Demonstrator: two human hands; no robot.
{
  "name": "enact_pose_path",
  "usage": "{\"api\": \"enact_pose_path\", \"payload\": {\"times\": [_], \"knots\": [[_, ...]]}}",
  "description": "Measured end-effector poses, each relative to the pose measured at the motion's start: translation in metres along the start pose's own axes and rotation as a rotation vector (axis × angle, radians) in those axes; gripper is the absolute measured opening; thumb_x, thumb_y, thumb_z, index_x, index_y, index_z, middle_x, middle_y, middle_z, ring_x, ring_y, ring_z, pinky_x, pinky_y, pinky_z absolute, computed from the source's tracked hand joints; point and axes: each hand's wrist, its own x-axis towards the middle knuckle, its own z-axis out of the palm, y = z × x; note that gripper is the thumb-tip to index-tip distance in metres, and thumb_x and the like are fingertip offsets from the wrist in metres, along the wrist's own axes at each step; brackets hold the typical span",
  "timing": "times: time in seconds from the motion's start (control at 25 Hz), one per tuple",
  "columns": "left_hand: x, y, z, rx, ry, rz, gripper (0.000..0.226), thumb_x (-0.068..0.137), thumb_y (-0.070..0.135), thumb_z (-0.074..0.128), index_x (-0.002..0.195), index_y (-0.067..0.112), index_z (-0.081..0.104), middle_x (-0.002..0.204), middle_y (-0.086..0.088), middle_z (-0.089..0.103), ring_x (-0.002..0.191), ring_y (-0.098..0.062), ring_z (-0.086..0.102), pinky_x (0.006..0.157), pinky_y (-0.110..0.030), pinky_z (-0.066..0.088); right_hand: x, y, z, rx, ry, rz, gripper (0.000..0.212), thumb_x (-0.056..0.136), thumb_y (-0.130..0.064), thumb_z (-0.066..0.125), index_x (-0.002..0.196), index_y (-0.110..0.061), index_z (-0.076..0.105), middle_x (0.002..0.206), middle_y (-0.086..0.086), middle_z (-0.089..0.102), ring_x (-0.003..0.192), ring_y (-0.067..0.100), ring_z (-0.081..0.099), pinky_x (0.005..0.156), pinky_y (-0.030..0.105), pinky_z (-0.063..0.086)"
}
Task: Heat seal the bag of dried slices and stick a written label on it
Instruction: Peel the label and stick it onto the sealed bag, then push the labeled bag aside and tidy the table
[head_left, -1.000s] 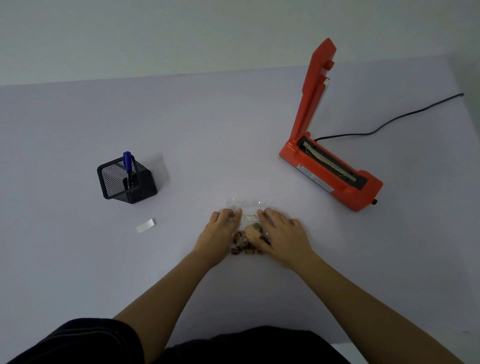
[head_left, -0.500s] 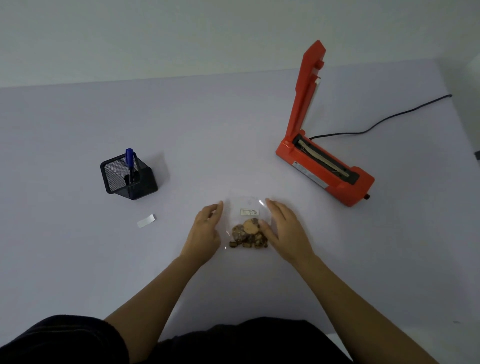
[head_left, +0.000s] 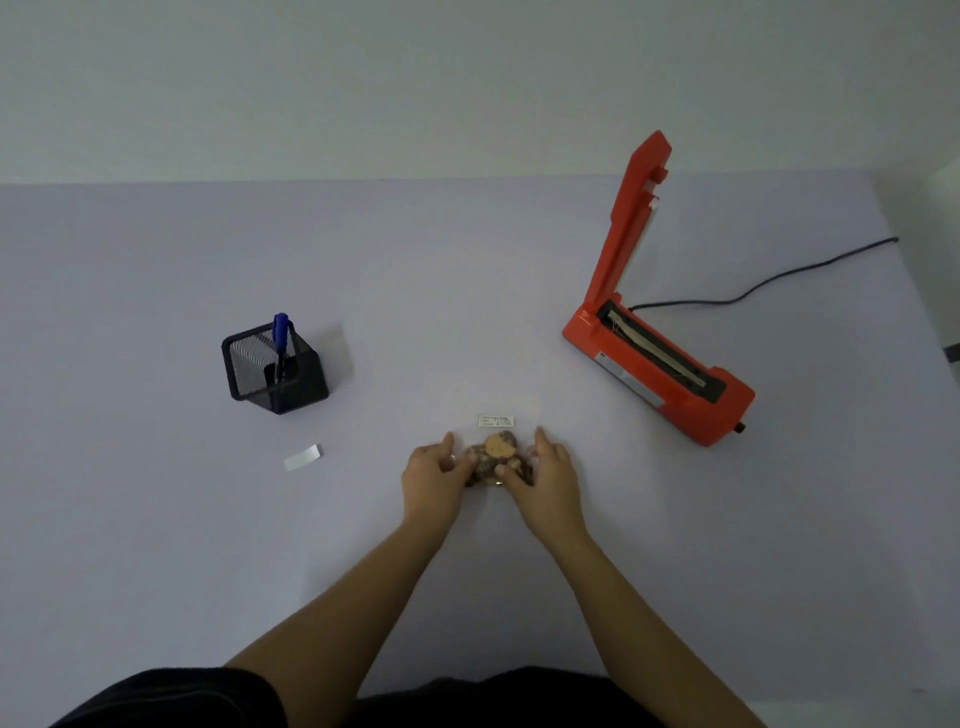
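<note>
A clear bag of dried slices (head_left: 497, 457) lies flat on the table in front of me, and a small written white label (head_left: 495, 421) is stuck on its upper part. My left hand (head_left: 435, 470) holds the bag's left side with its thumb laid over the slices. On the opposite side my right hand (head_left: 548, 470) grips the bag the same way. The bag's lower edge is hidden between the hands. The orange heat sealer (head_left: 660, 364) stands to the right with its lid raised, apart from both hands.
A black mesh pen holder (head_left: 275, 371) with a blue pen (head_left: 280, 332) stands at the left. A small white paper strip (head_left: 303, 457) lies in front of it. The sealer's black cable (head_left: 769, 280) runs off to the right.
Both hands slid off the label area out to the bag's sides, then closed in on its lower part with thumbs over the slices. The label now shows uncovered.
</note>
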Motion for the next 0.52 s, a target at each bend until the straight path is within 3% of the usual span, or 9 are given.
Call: {"api": "enact_pose_path", "payload": {"times": [0.12,0.28,0.52], "knots": [[0.047,0.038,-0.024,-0.101,0.053,0.067,0.053,0.089,0.028,0.061,0.137,0.009,0.046,0.123,-0.007,0.059,0.099,-0.010,0.053,0.083,-0.019,0.039,0.053,-0.047,-0.003,-0.016,0.036,-0.097,0.079,0.084,-0.024,0.066,0.145,-0.006,0.019,0.139,0.015,0.037,0.123,0.026,0.045,0.102,0.039,0.042],[0.127,0.096,-0.052,-0.192,0.108,0.134,0.052,0.089,0.029,0.061,0.135,0.010,0.048,0.118,-0.006,0.063,0.098,-0.011,0.060,0.068,-0.007,0.037,0.132,-0.114,-0.009,0.024,0.101,-0.207,0.076,0.084,-0.023,0.067,0.144,-0.007,0.023,0.133,0.013,0.043,0.120,0.023,0.047,0.097,0.030,0.041],[0.218,0.141,-0.063,-0.219,0.126,0.166,0.053,0.090,0.027,0.060,0.138,0.011,0.044,0.103,-0.001,0.065,0.094,-0.014,0.061,0.066,-0.012,0.038,0.232,-0.154,0.000,0.080,0.119,-0.226,0.073,0.085,-0.021,0.065,0.144,-0.008,0.023,0.135,0.012,0.042,0.121,0.022,0.045,0.099,0.032,0.041]]}}
